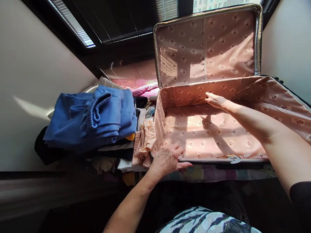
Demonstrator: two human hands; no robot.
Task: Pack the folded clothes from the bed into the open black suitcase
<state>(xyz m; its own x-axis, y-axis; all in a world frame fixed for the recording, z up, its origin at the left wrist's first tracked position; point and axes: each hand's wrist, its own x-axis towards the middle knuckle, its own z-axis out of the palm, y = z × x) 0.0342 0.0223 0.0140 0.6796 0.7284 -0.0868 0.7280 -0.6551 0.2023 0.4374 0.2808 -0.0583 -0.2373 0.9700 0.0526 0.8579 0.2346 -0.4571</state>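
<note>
**Open suitcase, both hands on it, clothes stacked at 9 o'clock**

Lg. rectangular dark-edged suitcase (206, 158) sits open in the R half of the view, approx. 2–4 o'clock, on a multicoloured patterned cloth (225, 173). Lid (184, 53) is up at the far side, 12 o'clock. Pink-beige lining w/ small brown diamond-framed motifs (199, 142) covers lid, walls & base. Inside: R hand (215, 99), part of its forearm, sun patches & shadow. Sm. white plastic hook-shaped piece (234, 159) lies at the near rim, approx. 6 o'clock.

L hand (167, 158) at the near-left corner, 7–8 o'clock: grip partly closed over the rim, fingers on the inner side, thumb out along the front edge. R hand reaches in to the far wall, approx. 12 o'clock; grip nearly shut, seemingly pinching a fold or edge of the lining; exact hold can't tell.

Outside, 9 o'clock: folded blue fabric clothes w/ gathered band (97, 116) top a mixed clothing pile (116, 147). Folded peach garments w/ ribbed part (147, 136) lie just beside the suitcase's L wall. Bright pink fabric (145, 89) at 10–11 o'clock, near dk. window blinds (131, 71).
</note>
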